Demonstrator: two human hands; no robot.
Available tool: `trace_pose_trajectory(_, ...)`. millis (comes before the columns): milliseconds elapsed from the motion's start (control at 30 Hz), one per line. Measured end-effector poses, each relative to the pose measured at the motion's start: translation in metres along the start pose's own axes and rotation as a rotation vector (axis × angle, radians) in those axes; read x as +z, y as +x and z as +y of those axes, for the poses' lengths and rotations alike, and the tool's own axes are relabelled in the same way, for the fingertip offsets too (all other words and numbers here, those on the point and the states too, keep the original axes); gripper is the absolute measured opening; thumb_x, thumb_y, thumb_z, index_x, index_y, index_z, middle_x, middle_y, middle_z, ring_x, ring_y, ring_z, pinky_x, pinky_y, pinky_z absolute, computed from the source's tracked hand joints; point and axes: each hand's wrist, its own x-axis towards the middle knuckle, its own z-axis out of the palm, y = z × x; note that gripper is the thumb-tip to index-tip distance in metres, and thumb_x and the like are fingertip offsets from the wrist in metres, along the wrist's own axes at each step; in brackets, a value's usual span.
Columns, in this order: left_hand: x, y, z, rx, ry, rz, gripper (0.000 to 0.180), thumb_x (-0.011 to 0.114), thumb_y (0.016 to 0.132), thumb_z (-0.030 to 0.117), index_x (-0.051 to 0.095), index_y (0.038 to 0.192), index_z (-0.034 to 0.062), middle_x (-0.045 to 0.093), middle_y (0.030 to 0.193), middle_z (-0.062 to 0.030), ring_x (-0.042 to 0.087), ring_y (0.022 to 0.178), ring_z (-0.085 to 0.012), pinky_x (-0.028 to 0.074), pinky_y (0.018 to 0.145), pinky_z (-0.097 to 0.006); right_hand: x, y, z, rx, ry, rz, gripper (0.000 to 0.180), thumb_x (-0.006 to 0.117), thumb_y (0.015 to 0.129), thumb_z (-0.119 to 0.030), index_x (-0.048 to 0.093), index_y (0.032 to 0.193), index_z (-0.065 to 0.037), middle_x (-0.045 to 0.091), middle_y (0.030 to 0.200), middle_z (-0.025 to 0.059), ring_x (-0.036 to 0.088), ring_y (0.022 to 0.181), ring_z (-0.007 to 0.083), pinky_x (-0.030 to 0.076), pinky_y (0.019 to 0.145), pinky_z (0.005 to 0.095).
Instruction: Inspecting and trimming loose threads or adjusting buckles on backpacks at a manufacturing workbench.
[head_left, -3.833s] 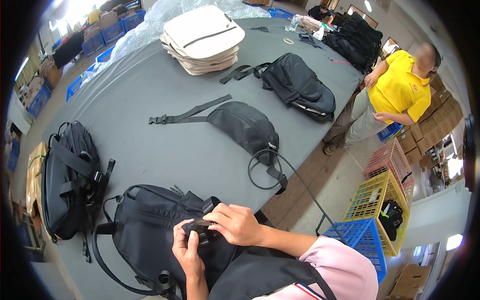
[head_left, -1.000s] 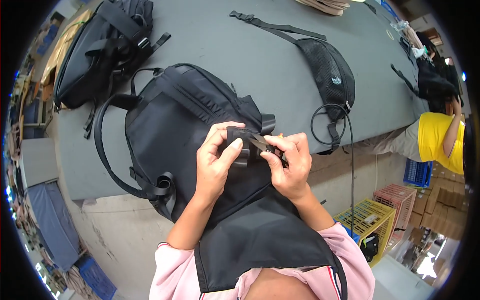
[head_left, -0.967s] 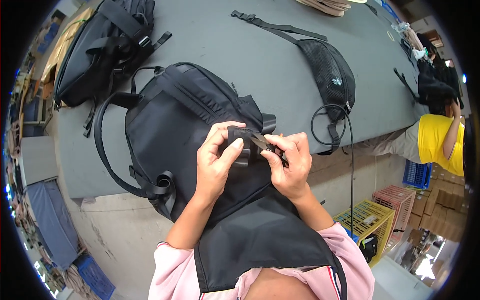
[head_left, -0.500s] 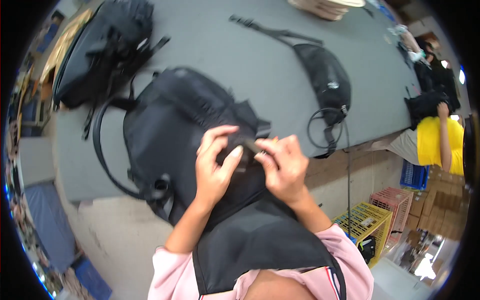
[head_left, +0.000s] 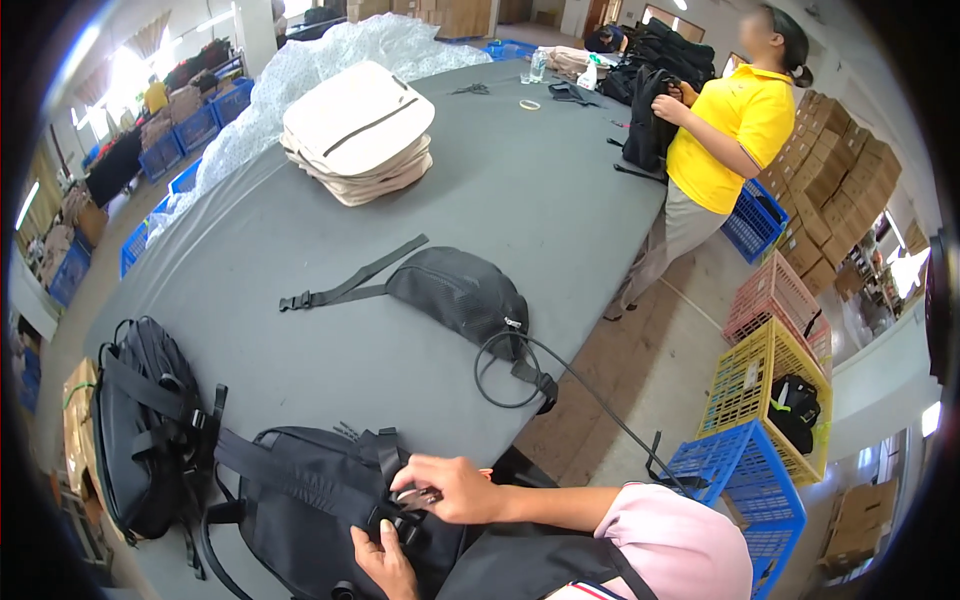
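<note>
A black backpack [head_left: 290, 525] lies on a grey counter [head_left: 250, 270]. Over it, the right hand's [head_left: 458, 490] grip holds small metal snips [head_left: 418, 497]; the left hand [head_left: 388, 566] is near, its grip unclear. Beyond lies a black waist bag [head_left: 455, 290].

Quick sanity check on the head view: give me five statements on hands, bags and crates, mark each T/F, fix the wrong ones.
1. The right hand holds a small metal tool. True.
2. The left hand rests on the pile of cream bags. False: it is at the black backpack, close to the wearer.
3. The person in the yellow shirt holds a black bag. True.
4. The yellow crate stands between the pink crate and the nearest blue crate. True.
5. The waist bag lies on the floor. False: it lies on the grey table.
</note>
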Motion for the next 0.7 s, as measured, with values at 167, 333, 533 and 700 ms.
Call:
trace_pose_trajectory(167,0.010,0.013,0.002,0.325,0.198,0.031,0.047,0.052,0.088,0.001,0.037,0.133,-0.0015,0.056,0.098,-0.0068,0.055,0.084,-0.0095,0.044,0.066,-0.020,0.013,0.011,-0.001,-0.042,-0.016,-0.100,0.018,0.059,0.075,-0.003,0.054,0.092,-0.004,0.056,0.088,0.0063,0.060,0.069,0.0259,0.046,0.055,0.0365)
trace_pose_trajectory(333,0.014,0.009,0.011,0.420,0.661,-0.080,0.038,0.051,0.092,0.019,0.049,0.115,-0.0114,0.059,0.100,-0.0285,0.057,0.093,-0.0416,0.047,0.080,-0.040,0.027,0.014,-0.008,-0.055,-0.050,-0.128,0.029,0.064,0.081,-0.022,0.044,0.083,-0.002,0.047,0.080,0.0104,0.054,0.062,0.0330,0.043,0.053,0.0415)
trace_pose_trajectory(533,0.020,0.010,0.034,0.403,0.655,-0.104,0.040,0.049,0.093,0.022,0.047,0.117,-0.0090,0.056,0.104,-0.0308,0.053,0.095,-0.0457,0.045,0.082,-0.042,0.025,0.028,-0.007,-0.024,-0.139,-0.125,0.034,0.064,0.082,-0.028,0.042,0.082,-0.001,0.049,0.080,0.0112,0.053,0.064,0.0347,0.042,0.056,0.0430)
trace_pose_trajectory(700,0.018,0.014,0.026,0.495,0.414,-0.166,0.044,0.057,0.091,0.019,0.044,0.126,-0.0045,0.059,0.101,-0.0196,0.058,0.085,-0.0287,0.046,0.072,-0.036,0.027,0.036,-0.005,0.008,-0.151,-0.157,0.026,0.061,0.075,-0.016,0.042,0.084,-0.001,0.053,0.077,0.0146,0.055,0.067,0.0377,0.043,0.058,0.0450)
